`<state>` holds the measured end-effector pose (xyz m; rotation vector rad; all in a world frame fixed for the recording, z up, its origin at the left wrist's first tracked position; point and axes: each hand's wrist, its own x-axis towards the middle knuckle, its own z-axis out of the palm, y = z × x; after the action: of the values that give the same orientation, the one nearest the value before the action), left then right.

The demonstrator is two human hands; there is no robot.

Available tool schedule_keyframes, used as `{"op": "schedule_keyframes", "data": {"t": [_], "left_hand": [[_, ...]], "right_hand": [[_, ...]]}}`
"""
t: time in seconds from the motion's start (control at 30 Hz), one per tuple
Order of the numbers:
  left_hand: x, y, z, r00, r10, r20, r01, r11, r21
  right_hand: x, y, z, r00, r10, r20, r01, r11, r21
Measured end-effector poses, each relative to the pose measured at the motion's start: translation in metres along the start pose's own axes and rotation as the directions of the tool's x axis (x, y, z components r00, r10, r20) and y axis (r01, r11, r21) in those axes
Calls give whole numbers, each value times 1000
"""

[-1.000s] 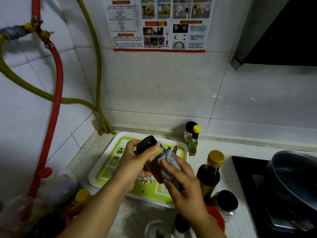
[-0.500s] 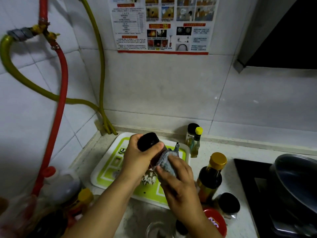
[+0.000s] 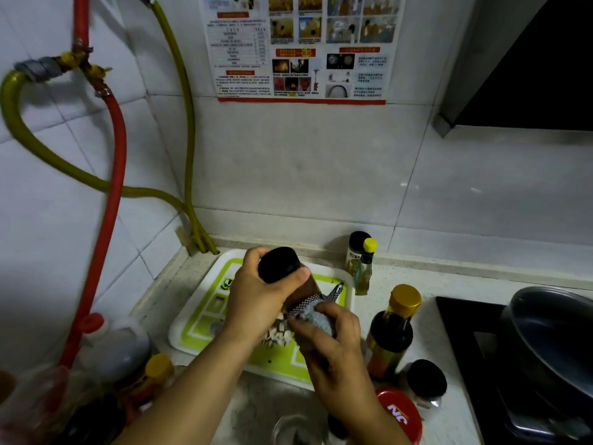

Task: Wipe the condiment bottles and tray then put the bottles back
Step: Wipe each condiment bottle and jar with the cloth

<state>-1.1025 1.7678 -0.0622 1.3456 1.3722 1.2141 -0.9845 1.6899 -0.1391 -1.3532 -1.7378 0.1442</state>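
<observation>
Right now my left hand (image 3: 256, 300) grips a black-capped bottle (image 3: 285, 274), fingers and thumb curled round its upper part just below the cap, holding it tilted above the green-and-white tray (image 3: 199, 316). My right hand (image 3: 333, 345) clutches a grey cloth (image 3: 316, 316), fingers curled over it, and presses it against the lower side of that bottle. A patterned corner of the cloth pokes out toward the far right, over the tray.

Lying flat on the counter (image 3: 426, 348), the tray sits close to the far wall. Just past its far right corner stand two small bottles touching each other: a black-capped jar (image 3: 354, 252) and, in front of it, a slim yellow-capped bottle (image 3: 365, 268). To the right of my right hand stands a dark sauce bottle with a gold cap (image 3: 393, 332); nearer to me are a short black-lidded jar (image 3: 426, 380) and a red lid (image 3: 401, 415). At near left, blurred, stand a large jug with a red cap (image 3: 112, 345) and a yellow-capped bottle (image 3: 154, 374). A dark pan (image 3: 552, 332) rests on the stove at right.
</observation>
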Motion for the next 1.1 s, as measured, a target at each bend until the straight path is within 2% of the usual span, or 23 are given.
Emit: {"op": "schedule_keyframes", "data": {"t": [0.13, 0.23, 0.33, 0.47, 0.63, 0.77, 0.97, 1.1], "left_hand": [[-1, 4, -7, 998, 44, 54, -44, 999, 14], [-5, 4, -10, 983, 91, 160, -101, 993, 58], [-11, 1, -12, 973, 136, 186, -152, 985, 79], [-15, -9, -16, 974, 162, 160, -175, 982, 75], [-17, -30, -32, 981, 119, 154, -135, 986, 97], [-24, -49, -54, 979, 98, 179, -142, 956, 257], [-56, -73, -93, 951, -19, 309, -104, 921, 377], [-85, -84, -116, 959, -90, 268, -47, 883, 467]], "right_hand": [[-1, 2, -2, 964, 267, 10, -262, 937, 231], [2, 0, -2, 937, 350, 22, -336, 879, 339], [2, -4, -1, 912, 407, 46, -396, 845, 359], [1, -5, 2, 894, 440, 86, -441, 830, 341], [-8, -4, 3, 886, 432, 167, -463, 810, 360], [-12, -4, 4, 893, 412, 181, -450, 814, 368], [-3, -5, 0, 897, 366, 248, -421, 879, 223], [-5, -7, 3, 867, 366, 337, -446, 873, 197]]}}
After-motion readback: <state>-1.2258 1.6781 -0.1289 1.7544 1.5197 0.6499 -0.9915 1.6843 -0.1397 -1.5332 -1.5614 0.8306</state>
